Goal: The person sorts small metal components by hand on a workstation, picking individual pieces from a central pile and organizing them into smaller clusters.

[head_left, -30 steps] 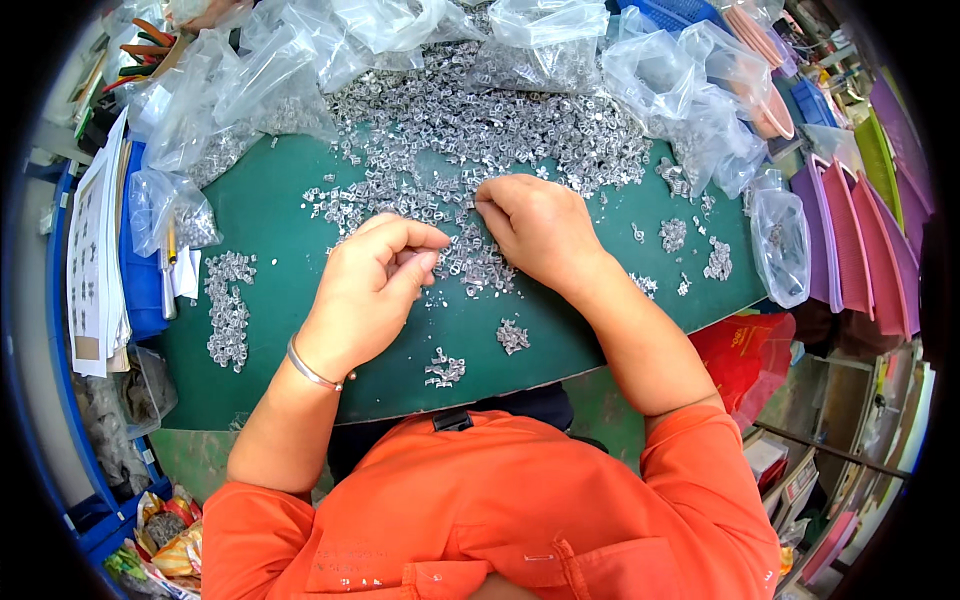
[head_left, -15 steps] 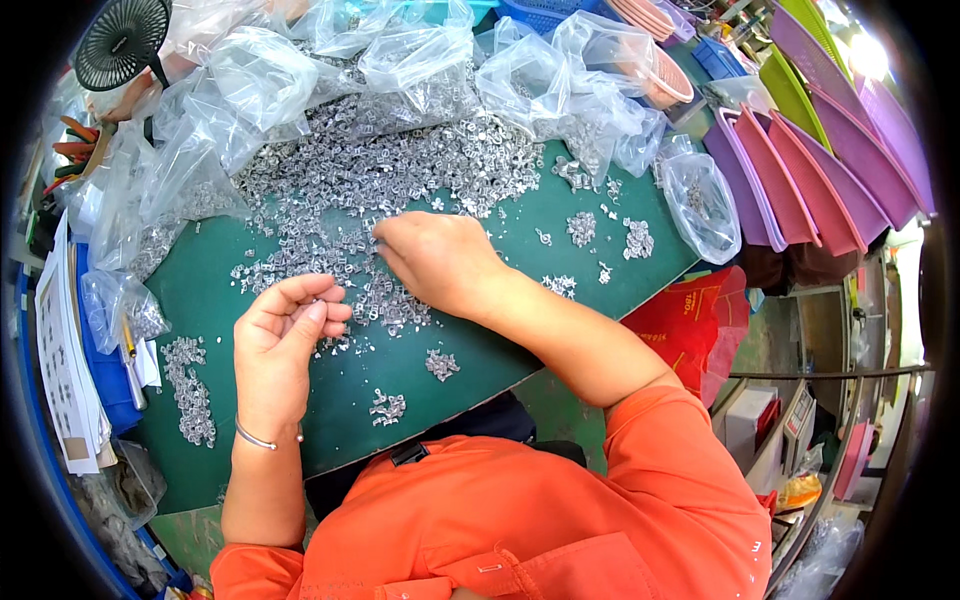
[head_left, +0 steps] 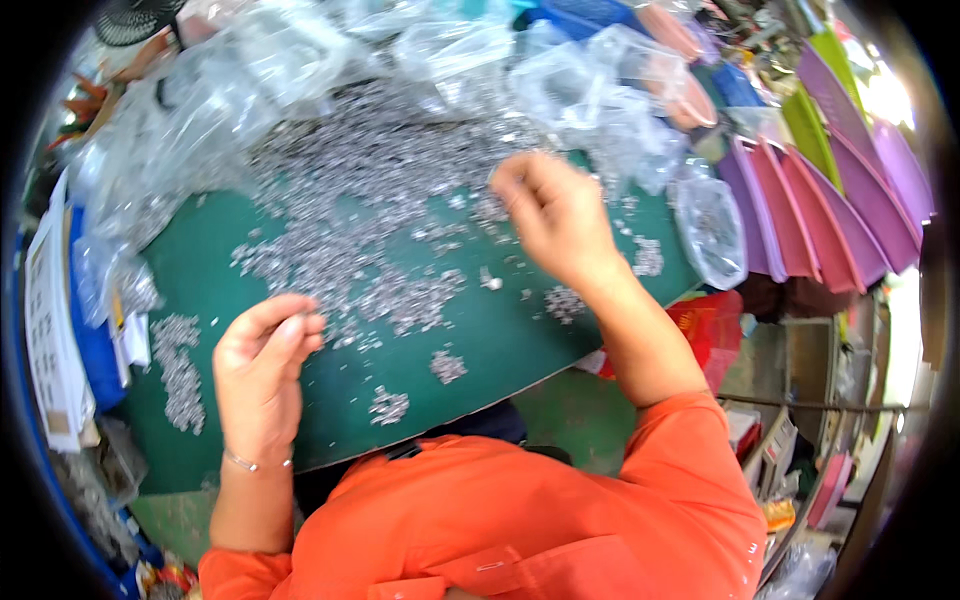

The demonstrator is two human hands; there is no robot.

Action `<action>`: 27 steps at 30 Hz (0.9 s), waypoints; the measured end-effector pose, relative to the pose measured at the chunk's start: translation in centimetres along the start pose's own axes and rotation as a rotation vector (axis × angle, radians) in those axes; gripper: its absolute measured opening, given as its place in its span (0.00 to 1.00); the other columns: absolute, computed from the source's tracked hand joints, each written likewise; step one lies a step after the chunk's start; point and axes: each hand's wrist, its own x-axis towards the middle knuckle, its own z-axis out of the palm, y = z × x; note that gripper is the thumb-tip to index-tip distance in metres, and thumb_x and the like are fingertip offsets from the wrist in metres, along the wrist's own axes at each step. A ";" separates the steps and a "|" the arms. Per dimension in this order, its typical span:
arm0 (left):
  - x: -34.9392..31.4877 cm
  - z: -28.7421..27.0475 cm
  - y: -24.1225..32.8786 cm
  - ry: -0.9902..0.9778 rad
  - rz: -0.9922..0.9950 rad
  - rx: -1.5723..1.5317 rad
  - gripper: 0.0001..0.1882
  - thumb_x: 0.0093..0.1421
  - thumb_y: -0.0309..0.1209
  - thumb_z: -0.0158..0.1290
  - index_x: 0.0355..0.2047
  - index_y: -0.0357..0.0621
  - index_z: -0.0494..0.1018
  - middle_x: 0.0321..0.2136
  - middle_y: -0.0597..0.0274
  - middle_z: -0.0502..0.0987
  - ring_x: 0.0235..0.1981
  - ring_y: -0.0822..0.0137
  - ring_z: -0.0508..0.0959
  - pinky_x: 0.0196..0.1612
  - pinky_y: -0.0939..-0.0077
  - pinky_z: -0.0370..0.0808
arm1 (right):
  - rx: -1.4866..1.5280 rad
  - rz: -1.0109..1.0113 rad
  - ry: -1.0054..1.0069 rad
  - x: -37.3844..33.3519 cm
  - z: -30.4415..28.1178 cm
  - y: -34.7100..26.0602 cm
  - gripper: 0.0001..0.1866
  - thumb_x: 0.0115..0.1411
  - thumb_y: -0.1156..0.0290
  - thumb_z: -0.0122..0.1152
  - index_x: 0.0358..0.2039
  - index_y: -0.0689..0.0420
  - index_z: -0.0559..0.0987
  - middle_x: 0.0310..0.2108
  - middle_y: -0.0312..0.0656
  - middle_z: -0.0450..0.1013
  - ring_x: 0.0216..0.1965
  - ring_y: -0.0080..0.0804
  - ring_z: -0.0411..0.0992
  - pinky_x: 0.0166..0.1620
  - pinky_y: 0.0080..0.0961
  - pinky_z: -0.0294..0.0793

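Observation:
A broad heap of small clear plastic pieces [head_left: 350, 190] covers the middle and far part of the green tabletop [head_left: 330, 405]. At the heap's near left edge, my left hand [head_left: 262, 370] is closed, thumb against curled fingers; anything between them is too small to make out. My right hand [head_left: 558, 215], slightly blurred, hovers over the heap's right edge with its fingers curled together, and their tips hide whatever they hold. Separate little piles of pieces lie around: one long pile [head_left: 180, 375] at left, two [head_left: 448, 366] near the front, one [head_left: 565, 304] below my right wrist.
Clear plastic bags [head_left: 300, 60] of pieces line the far edge. A bag-lined container [head_left: 710, 230] stands at right, beside stacked purple and pink bins [head_left: 800, 210]. Papers [head_left: 60, 330] and a blue holder [head_left: 95, 330] are at left. A black fan [head_left: 135, 22] sits far left.
My right hand has moved right and away from me, from the heap's middle to its right edge. My left hand has shifted slightly left and nearer. The whole view has tilted a little.

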 end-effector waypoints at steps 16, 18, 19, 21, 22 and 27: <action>-0.2 2.7 -0.1 -0.209 0.501 0.485 0.08 0.54 0.14 0.55 0.33 0.36 0.75 0.40 0.55 0.77 0.36 0.66 0.78 0.39 0.76 0.75 | 1.086 0.832 -0.397 -0.7 -1.1 -2.2 0.19 0.67 0.56 0.50 0.42 0.61 0.75 0.21 0.35 0.68 0.14 0.19 0.58 0.17 0.20 0.60; 0.4 5.1 0.0 -0.395 0.723 0.787 0.09 0.51 0.14 0.56 0.33 0.37 0.76 0.39 0.54 0.78 0.36 0.64 0.78 0.40 0.74 0.75 | 1.583 1.056 -0.729 -4.7 2.4 -3.8 0.33 0.65 0.38 0.44 0.46 0.59 0.72 0.24 0.39 0.70 0.17 0.20 0.60 0.17 0.15 0.58; 0.6 6.1 0.5 -0.512 0.764 0.969 0.12 0.49 0.14 0.57 0.35 0.38 0.77 0.39 0.54 0.79 0.38 0.61 0.78 0.42 0.71 0.74 | 1.826 1.100 -0.749 -5.7 3.9 -4.6 0.34 0.63 0.35 0.43 0.44 0.57 0.72 0.27 0.42 0.72 0.19 0.24 0.64 0.17 0.16 0.59; 0.3 7.4 -0.1 -0.473 0.792 1.015 0.15 0.50 0.16 0.57 0.40 0.37 0.75 0.46 0.51 0.76 0.44 0.58 0.76 0.49 0.68 0.72 | 1.916 1.126 -0.569 -6.4 3.8 -5.0 0.32 0.64 0.37 0.44 0.41 0.58 0.73 0.31 0.43 0.72 0.22 0.26 0.66 0.19 0.18 0.62; 0.0 7.3 -0.2 -0.423 0.774 0.975 0.16 0.51 0.17 0.57 0.42 0.37 0.74 0.49 0.50 0.74 0.47 0.57 0.76 0.52 0.68 0.71 | 1.930 1.159 -0.471 -6.7 2.9 -4.6 0.31 0.65 0.39 0.45 0.39 0.59 0.74 0.31 0.42 0.72 0.23 0.26 0.66 0.20 0.18 0.63; 0.4 2.9 0.8 -0.307 0.664 0.960 0.12 0.55 0.17 0.54 0.41 0.36 0.74 0.51 0.51 0.72 0.48 0.63 0.74 0.51 0.73 0.70 | 0.178 0.664 0.290 -6.3 -8.7 3.6 0.15 0.68 0.59 0.49 0.36 0.57 0.78 0.23 0.36 0.71 0.22 0.26 0.66 0.26 0.25 0.66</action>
